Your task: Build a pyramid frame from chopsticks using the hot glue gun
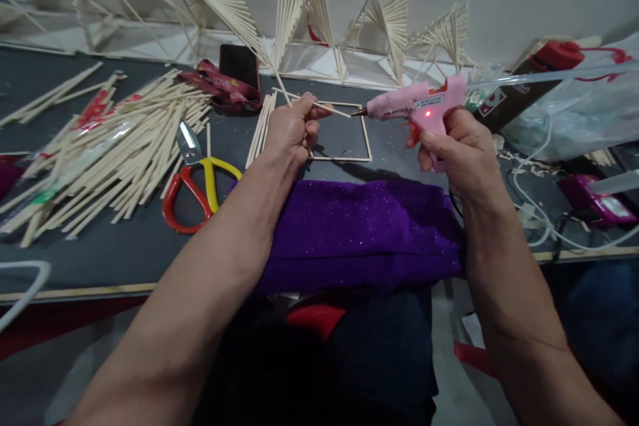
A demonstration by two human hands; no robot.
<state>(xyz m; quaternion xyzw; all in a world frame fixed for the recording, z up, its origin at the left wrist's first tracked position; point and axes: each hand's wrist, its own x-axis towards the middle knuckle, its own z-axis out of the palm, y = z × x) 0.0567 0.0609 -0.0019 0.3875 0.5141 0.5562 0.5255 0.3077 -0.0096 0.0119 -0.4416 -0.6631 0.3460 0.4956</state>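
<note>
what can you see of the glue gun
The glue gun has a pink, plastic-looking body, a label, a lit red light, an orange trigger and a dark nozzle. A clear rod seemingly extends from its back. Held above the table in the right hand, it points left, tip close to a stick in the left hand.

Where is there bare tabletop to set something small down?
Front left: a tabletop strip between the loose sticks and front edge. Middle: a small patch bordered by the stick frame, purple cloth and right hand, near the glue gun. Crowded: the right end, with bottle and plastic bag, and the back, lined with stick structures.
</note>
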